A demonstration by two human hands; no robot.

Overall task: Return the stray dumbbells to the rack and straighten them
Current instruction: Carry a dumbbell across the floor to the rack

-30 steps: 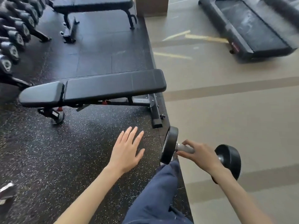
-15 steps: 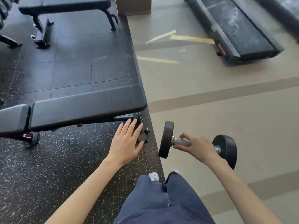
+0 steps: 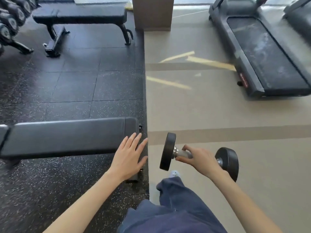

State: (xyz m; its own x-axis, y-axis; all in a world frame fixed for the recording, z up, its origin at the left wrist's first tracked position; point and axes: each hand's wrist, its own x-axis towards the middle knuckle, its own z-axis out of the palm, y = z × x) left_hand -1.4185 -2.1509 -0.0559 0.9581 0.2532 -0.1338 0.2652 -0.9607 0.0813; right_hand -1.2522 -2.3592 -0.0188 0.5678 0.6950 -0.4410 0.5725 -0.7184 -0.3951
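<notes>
Dumbbell (image 3: 198, 154) hangs level off the floor, right hand (image 3: 202, 159) clamped round its handle, a head either side for balance. Left hand (image 3: 128, 156) is empty, fingers spread, probably steadying the walk. Rack (image 3: 11, 22) sits well apart, far left.

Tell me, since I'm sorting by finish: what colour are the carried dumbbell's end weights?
Black, with a silver metal handle; the dumbbell shows clearly in the head view.

A near bench (image 3: 70, 137) lies across the black rubber floor (image 3: 75, 91) at left. Open flooring separates it from a far bench (image 3: 80, 14) and the dumbbell rack (image 3: 10, 22). The tan floor (image 3: 193, 111) ahead lies clear up to a treadmill (image 3: 262, 52) and pillar (image 3: 152, 13).
</notes>
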